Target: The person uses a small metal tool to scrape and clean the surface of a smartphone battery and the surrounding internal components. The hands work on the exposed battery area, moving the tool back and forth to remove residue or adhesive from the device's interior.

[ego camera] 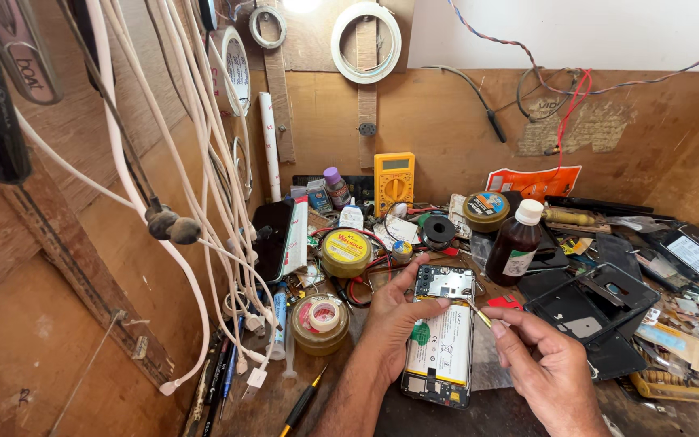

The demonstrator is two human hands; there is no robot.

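Observation:
An opened smartphone [442, 340] lies back-side up on the workbench, with its white battery and the circuit board at its top end exposed. My left hand [394, 316] rests on the phone's left edge, thumb pressed near the board. My right hand [540, 364] pinches a thin yellow-handled tool [480, 314] whose tip touches the phone's upper right side, just below the board.
A brown bottle with a white cap [516, 241] stands behind the phone. Round yellow tins [345, 251], a tape roll in a tin [320, 320] and a yellow multimeter [394, 181] sit further back. Black phone covers [592, 307] lie to the right. White cables [204, 162] hang at left.

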